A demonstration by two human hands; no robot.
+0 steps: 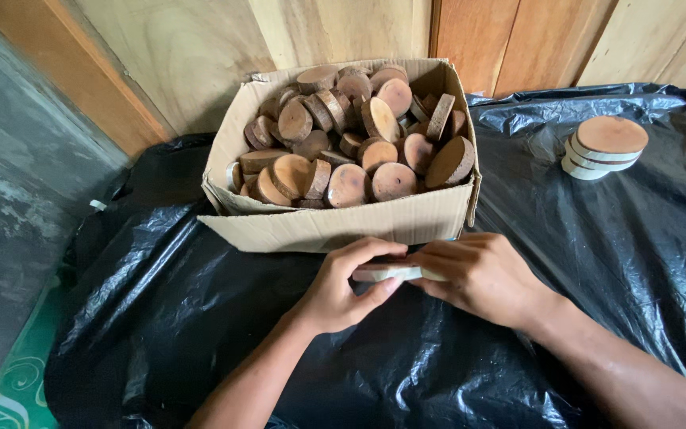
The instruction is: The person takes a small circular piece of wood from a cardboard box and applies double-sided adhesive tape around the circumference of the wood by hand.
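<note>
Both hands meet just in front of a cardboard box [335, 226]. My left hand [343, 286] and my right hand [482, 274] together grip one round wooden slice [387, 272], seen edge-on with a pale rim, held just above the black plastic sheet [200, 318]. The box is open and heaped with several round wooden slices [359, 135] with brown faces and bark edges.
A small stack of wooden slices [605, 147] lies on the black plastic at the right. Wooden wall panels [200, 56] stand behind the box. A grey floor [9, 183] and a green patterned mat [17, 381] are at the left.
</note>
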